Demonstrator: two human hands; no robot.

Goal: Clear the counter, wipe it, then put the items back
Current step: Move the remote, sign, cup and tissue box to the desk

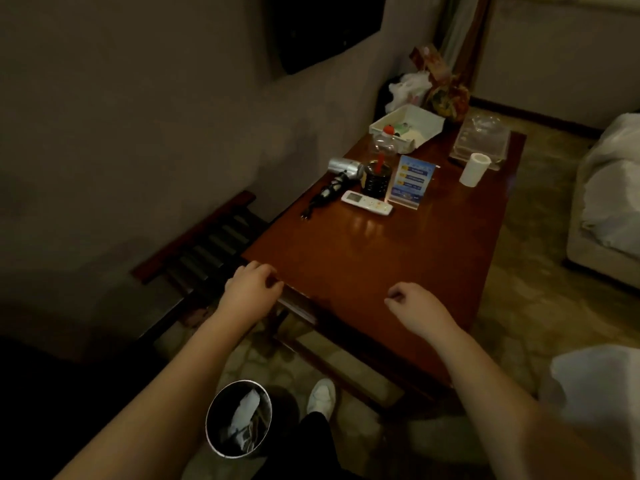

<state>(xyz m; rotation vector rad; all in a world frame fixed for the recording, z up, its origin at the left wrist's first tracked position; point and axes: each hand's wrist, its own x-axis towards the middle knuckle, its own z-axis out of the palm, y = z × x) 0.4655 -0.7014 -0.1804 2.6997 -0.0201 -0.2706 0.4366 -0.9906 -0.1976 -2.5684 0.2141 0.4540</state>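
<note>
Head view: counter (363,258) lengthwise, receding.

Sign (410,180) text unreadable; bed (609,202) cut off right

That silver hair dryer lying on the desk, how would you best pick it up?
Take the hair dryer by its dark handle, which slopes toward the near edge of the desk, coming from above. The silver barrel is fatter and sits close to the black cup. Its cord trails loose and would probably drag.
</note>
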